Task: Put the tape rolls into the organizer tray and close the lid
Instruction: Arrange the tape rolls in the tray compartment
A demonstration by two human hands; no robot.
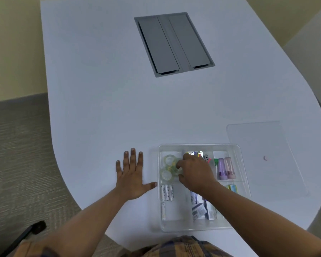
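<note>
A clear plastic organizer tray [199, 146] lies near the table's front edge. Its back-left compartment holds clear tape rolls [168, 160], one at the back and one nearer the front [166, 174]. My right hand [195, 170] reaches into that compartment, its fingertips closed around another tape roll [178, 170] among them. My left hand [132, 175] lies flat on the table just left of the tray, fingers spread, thumb touching the tray's wall. The clear lid [263, 151] lies flat on the table to the tray's right.
Other tray compartments hold batteries [166, 192], purple and pink tubes [225, 168], small packets [199, 210] and colourful clips. A grey cable hatch [173, 43] is set in the table's middle. The table's curved edge runs at left and right.
</note>
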